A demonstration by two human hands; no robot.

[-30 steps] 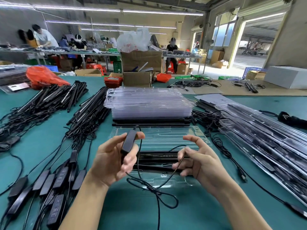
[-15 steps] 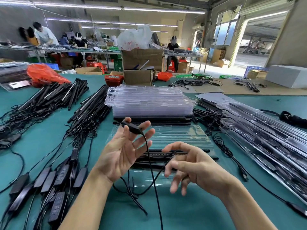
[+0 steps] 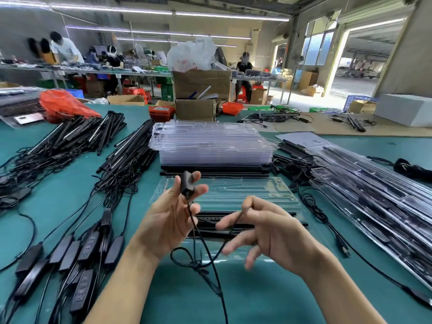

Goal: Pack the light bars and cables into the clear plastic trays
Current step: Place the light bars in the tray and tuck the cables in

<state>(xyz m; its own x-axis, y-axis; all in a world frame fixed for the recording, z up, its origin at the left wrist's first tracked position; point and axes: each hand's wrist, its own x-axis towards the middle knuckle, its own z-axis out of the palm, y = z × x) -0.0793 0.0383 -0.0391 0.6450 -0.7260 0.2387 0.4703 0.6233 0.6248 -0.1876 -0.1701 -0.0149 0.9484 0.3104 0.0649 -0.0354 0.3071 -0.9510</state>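
The green worktop (image 3: pixel 58 206) carries the whole job, and by the look of it much is left. To the right lies a long row of packed trays (image 3: pixel 374 183), already filled with black bars, so a good share seems done. On the left, heaps of loose light bars (image 3: pixel 77 134) and a spread of cables with black control boxes (image 3: pixel 70 253) wait to be packed. A tall stack of empty trays (image 3: pixel 212 146) stands in the middle, which suggests many rounds to come. Just in front of it lies the open tray (image 3: pixel 245 192) in hand, with light bars (image 3: pixel 245 226) across its near part and its cable pockets unfilled. The left hand (image 3: pixel 168 218) pinches a small black box (image 3: pixel 187 184) at its fingertips, its cable (image 3: pixel 198 242) hanging down loose. The right hand (image 3: pixel 268 230) pinches the same cable between thumb and forefinger, other fingers spread.
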